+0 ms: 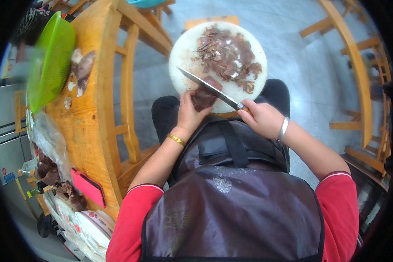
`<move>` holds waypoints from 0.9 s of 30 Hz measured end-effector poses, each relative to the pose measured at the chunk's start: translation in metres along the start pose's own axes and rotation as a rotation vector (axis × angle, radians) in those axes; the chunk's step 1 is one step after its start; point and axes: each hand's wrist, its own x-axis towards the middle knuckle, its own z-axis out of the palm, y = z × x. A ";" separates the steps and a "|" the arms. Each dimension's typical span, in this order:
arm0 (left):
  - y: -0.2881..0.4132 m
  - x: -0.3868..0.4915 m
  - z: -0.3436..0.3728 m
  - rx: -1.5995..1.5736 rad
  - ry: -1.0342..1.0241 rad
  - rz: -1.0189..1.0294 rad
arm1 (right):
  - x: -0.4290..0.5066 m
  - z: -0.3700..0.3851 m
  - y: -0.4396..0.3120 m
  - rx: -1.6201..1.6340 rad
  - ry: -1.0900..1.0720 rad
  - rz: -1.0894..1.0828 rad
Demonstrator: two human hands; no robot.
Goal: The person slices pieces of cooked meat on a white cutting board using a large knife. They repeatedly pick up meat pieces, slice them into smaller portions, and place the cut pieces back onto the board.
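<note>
On a round white cutting board (183, 55) in front of my knees lies a heap of thinly sliced dark cooked meat (227, 54). My left hand (192, 113) grips a chunk of brown meat (203, 97) at the board's near edge, thumb and fingers on either side of it. In my right hand (260, 118) is the wooden handle of a kitchen knife (213, 90). The blade runs up and left across the meat chunk, its tip over the board's left part. Whether the edge is cutting into the meat cannot be told.
At left, a wooden table (85, 131) bears a green plastic basket (52, 65), meat pieces (84, 70), a clear plastic bag (50, 137), a phone in a red case (88, 187), larger meat chunks (47, 170) and stacked plates (93, 229). Wooden stools (350, 65) stand at right.
</note>
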 end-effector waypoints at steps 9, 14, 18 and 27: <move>0.050 0.084 -0.104 0.362 -0.174 0.357 | 0.002 0.002 -0.004 -0.031 0.007 0.022; 0.048 0.127 -0.079 0.799 -0.638 0.409 | 0.013 -0.009 -0.007 -0.067 -0.073 0.055; 0.021 0.150 -0.058 0.669 -0.807 0.464 | 0.017 -0.014 -0.015 -0.054 -0.123 0.124; -0.016 0.152 -0.049 0.511 -0.746 0.616 | 0.039 -0.026 -0.029 -0.029 -0.238 0.204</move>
